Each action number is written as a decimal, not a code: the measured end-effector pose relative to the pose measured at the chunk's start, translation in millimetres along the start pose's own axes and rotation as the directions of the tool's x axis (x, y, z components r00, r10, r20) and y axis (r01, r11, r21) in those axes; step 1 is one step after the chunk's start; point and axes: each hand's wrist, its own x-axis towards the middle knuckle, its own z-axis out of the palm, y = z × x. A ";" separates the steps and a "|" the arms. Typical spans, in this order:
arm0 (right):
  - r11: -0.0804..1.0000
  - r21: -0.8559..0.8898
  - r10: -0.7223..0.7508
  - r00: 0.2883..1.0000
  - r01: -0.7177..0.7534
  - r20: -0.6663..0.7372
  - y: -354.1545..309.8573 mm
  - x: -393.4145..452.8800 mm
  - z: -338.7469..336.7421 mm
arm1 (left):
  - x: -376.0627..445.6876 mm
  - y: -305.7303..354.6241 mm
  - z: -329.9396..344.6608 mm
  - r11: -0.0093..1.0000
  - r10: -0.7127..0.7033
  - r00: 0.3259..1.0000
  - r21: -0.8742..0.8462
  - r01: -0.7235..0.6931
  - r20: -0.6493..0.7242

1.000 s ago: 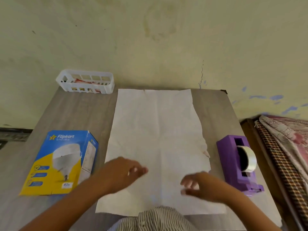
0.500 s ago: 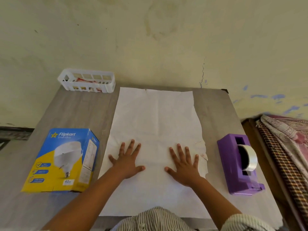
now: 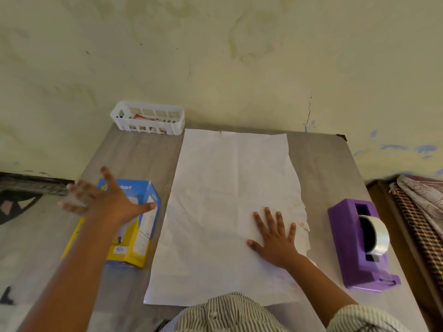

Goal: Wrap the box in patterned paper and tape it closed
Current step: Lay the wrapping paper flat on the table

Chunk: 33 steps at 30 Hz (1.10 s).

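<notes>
A sheet of paper (image 3: 230,200), white side up and creased, lies flat in the middle of the grey table (image 3: 321,168). My right hand (image 3: 275,238) rests flat on its lower right part, fingers spread. A blue and yellow bulb box (image 3: 134,238) lies on its side left of the paper. My left hand (image 3: 105,200) hovers over the box's far end with fingers spread wide, blurred by motion; whether it touches the box I cannot tell. A purple tape dispenser (image 3: 359,245) with a clear tape roll stands to the right of the paper.
A white plastic basket (image 3: 147,121) with red packets sits at the table's back left against the yellowish wall. A bed with patterned cloth (image 3: 422,202) lies past the table's right edge. My striped shirt (image 3: 227,315) fills the bottom middle.
My left hand has left the paper and swung left over the box. My right hand stays flat on the paper.
</notes>
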 end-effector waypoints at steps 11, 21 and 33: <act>1.000 0.007 0.004 1.000 -0.004 -0.028 0.4 2.6 1.8 | 8.8 -13.4 -12.5 0.991 0.015 1.000 -0.136 -0.015 0.001; 0.983 0.147 0.133 0.975 -0.107 -0.181 8.2 -4.7 -8.8 | -49.9 118.4 -26.9 0.468 0.876 0.481 0.165 -0.868 0.043; 0.907 0.411 0.181 0.967 -0.093 -0.179 30.6 -7.5 -28.6 | -40.0 204.1 21.6 0.316 0.884 0.340 0.125 -0.940 0.321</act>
